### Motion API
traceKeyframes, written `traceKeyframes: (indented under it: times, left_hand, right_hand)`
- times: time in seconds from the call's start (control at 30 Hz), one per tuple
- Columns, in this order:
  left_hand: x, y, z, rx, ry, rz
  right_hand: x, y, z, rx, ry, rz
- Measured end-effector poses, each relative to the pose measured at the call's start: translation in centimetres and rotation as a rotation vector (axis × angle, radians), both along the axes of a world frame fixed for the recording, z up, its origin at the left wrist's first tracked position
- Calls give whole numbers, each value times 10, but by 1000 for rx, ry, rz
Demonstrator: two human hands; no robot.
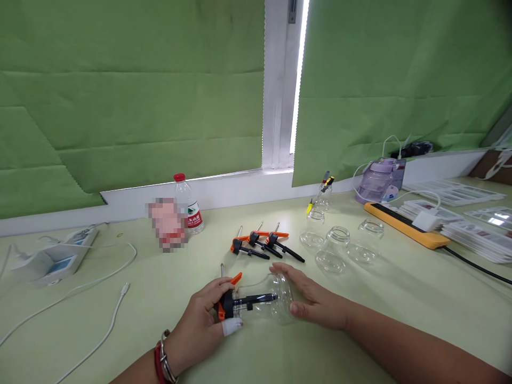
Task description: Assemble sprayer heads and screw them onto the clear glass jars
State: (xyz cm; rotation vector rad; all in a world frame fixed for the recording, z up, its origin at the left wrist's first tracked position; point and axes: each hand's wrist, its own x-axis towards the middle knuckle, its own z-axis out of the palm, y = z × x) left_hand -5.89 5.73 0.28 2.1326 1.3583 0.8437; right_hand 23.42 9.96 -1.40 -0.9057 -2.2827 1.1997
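Note:
A clear glass bottle [262, 285] lies on its side between my hands, its mouth to the left and its wide base to the right. My left hand [204, 314], a white wrap on its thumb, grips a black-and-orange pump head [227, 304] at the mouth. The pump's black tube [260, 298] reaches inside the glass. My right hand [310, 298] curls round the base. Beyond the bottle lie three similar pump heads [237, 246] [254, 238] [272, 238] with orange levers, thin metal rods and black tubes. Whether the held head is fastened to the neck, I cannot tell.
Several clear glass bottles [331, 249] stand at right; one at the back holds screwdrivers [327, 182]. An orange power strip [404, 225], purple jug [376, 181] and stacked sheets [476, 240] lie beyond. Left are a water bottle [193, 208], white power strip [76, 250] and cables [114, 320].

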Motion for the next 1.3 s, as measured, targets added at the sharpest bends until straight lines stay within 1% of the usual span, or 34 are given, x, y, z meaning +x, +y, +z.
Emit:
traceKeyframes:
  times: [0.1,0.27,0.53,0.67,0.8,0.93,1.03,1.13,1.3]
  left_hand:
    - [0,0,0,-27,4,-4]
    - [1,-2,3,-35,-35,-21]
    - [5,-2,9,-48,-70,-56]
    - [4,-2,7,-51,-69,-51]
    - [1,-1,1,-14,-52,-19]
    - [-2,0,-3,-4,-22,9]
    - [-3,1,-5,7,-13,18]
    - [-4,1,-8,14,-14,24]
    - [-6,1,-13,23,-9,23]
  right_hand:
    - [0,-2,-1,16,18,16]
    - [0,-2,0,48,24,-13]
    - [1,-1,6,65,-9,18]
    - [1,-2,8,32,-2,10]
    - [-1,-4,5,1,15,-5]
    - [-4,-5,-1,94,66,-49]
    - [-5,-6,-1,172,63,-76]
    - [-6,-7,-1,224,56,-67]
    - [-7,-7,-1,375,94,-41]
